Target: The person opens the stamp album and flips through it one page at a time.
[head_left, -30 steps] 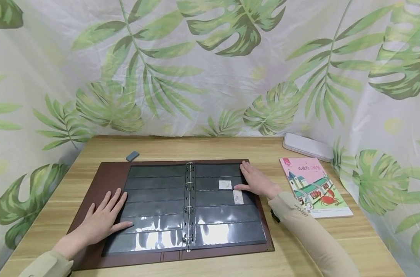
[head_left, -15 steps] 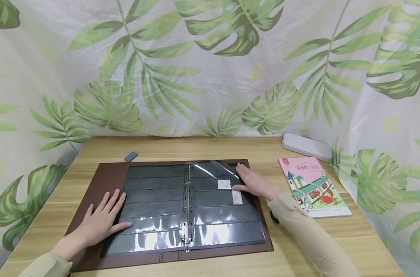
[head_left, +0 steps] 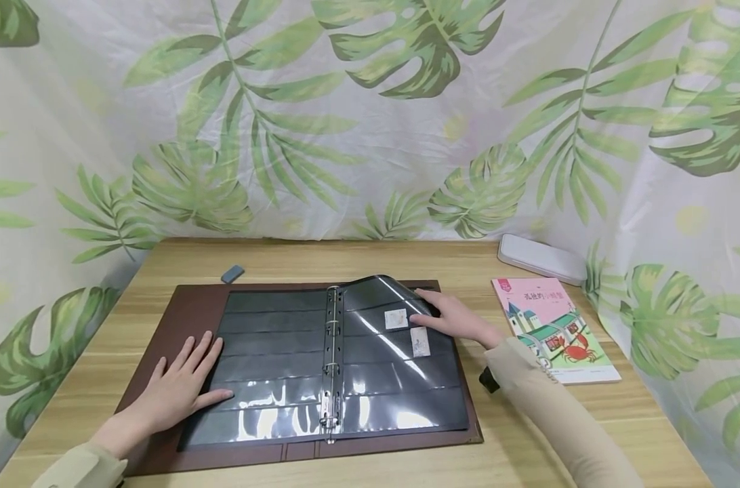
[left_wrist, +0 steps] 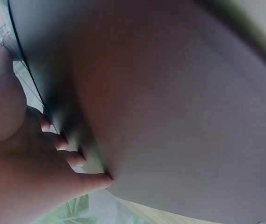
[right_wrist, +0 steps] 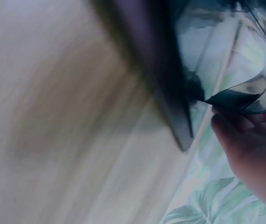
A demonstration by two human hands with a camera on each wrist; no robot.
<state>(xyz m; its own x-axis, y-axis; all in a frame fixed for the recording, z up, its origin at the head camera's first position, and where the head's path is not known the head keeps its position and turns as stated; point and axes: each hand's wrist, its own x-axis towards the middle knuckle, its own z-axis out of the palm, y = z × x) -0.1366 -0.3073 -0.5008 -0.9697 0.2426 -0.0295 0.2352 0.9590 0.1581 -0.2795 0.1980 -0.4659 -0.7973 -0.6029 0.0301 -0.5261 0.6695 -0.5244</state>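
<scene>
A brown ring-binder album (head_left: 156, 346) lies spread on the table, with black pocket pages held by a metal ring spine (head_left: 331, 366). On its left side, my left hand (head_left: 177, 383) rests with straight, spread fingers, the thumb on the left page (head_left: 272, 352). My right hand (head_left: 458, 317) pinches the upper outer corner of the right page (head_left: 376, 369), which bows upward. In the right wrist view, fingers of the right hand (right_wrist: 254, 144) hold that curled page edge (right_wrist: 235, 100). Two small pale stamps (head_left: 396, 319) sit in the right page's pockets, near the right thumb.
A grey-blue eraser (head_left: 232, 274) lies behind the album's left side. To the right are a pink picture book (head_left: 556, 329) and, behind it, a white pencil case (head_left: 542, 258). A leaf-patterned cloth (head_left: 370, 135) hangs behind the table's far edge.
The right page's upper corner has lifted off and curled toward the rings, with the right hand gripping it. The stamps have tilted with the page. My left hand has stayed in place.
</scene>
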